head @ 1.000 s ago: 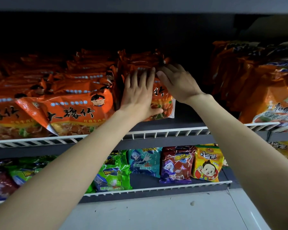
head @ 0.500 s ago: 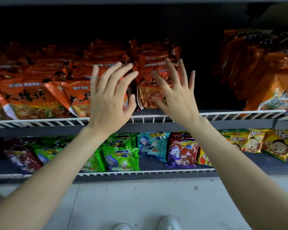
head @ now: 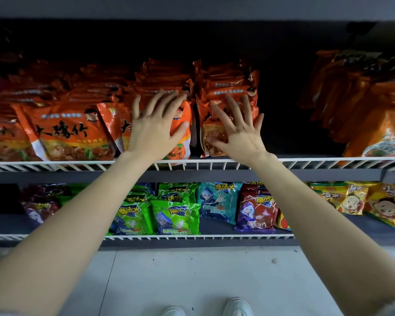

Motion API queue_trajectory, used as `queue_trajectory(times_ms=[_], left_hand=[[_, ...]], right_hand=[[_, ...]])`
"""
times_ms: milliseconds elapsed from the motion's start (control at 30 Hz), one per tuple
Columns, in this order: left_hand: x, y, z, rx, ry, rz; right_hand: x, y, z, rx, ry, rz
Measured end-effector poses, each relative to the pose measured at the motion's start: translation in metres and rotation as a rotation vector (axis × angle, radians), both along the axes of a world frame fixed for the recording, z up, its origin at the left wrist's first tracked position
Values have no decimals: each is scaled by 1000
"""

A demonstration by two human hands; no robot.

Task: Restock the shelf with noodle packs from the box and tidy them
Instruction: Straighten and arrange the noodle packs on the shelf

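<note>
Both hands spread flat on the front packs.
Left hand (head: 154, 131) and right hand (head: 238, 131) gripped nothing; packs (head: 66, 131) looked light, crinkly, slippery, brittle inside — best held by the edges.

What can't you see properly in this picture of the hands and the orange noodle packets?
- The box: nowhere in the head view.
- Front packs' labels: covered by the left hand and right hand.
- Contact: both hands open, but whether they press the orange noodle packs cannot be told; the left fingers are motion-blurred.
- Back of the upper shelf: lost in darkness.
- White shoes: cut by the bottom edge.
</note>
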State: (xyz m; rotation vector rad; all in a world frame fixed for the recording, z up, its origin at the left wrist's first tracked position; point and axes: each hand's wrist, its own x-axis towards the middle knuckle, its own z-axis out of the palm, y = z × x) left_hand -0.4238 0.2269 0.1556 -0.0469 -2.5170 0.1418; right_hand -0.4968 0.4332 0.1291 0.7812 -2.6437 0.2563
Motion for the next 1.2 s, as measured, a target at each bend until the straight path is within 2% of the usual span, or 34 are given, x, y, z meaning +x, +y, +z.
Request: queue_trajectory(times_ms=[233, 500, 900, 1200], left_hand=[[3, 3, 5, -2, -29, 2], [2, 5, 4, 1, -31, 5], [10, 7, 11, -39, -25, 27], [10, 6, 10, -27, -42, 17]], right_hand=[[-9, -4, 4, -109, 239, -9], [-8, -8, 1, -88, 143, -29], [3, -3, 6, 48, 122, -12], [-1, -8, 5, 59, 131, -65]])
